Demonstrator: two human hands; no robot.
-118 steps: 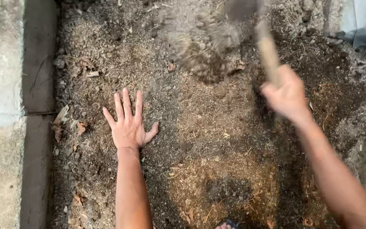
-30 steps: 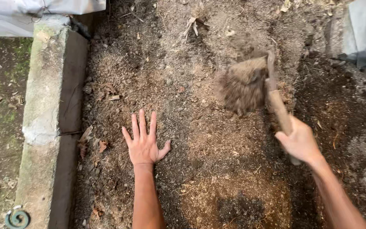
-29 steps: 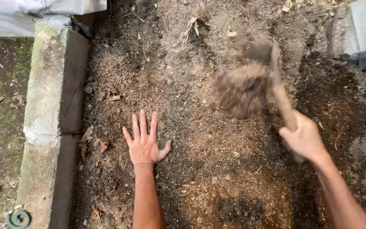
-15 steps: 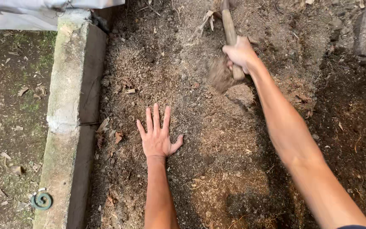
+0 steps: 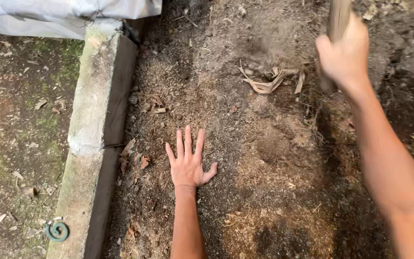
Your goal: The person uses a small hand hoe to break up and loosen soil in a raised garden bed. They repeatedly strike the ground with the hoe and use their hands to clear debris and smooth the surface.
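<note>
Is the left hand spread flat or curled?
Spread flat: the left hand lies palm down on the soil, fingers splayed apart.

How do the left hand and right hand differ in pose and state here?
The left hand lies flat on the soil, fingers spread, holding nothing; the right hand is raised and closed around a wooden handle. The left hand is sharp in the picture; the right hand is motion-blurred. The left hand sits nearer the concrete curb; the right hand is on the far side. Both are bare, over the same bed.

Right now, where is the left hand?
In the head view, the left hand lies flat on the soil, lower centre, just right of the concrete curb.
</note>
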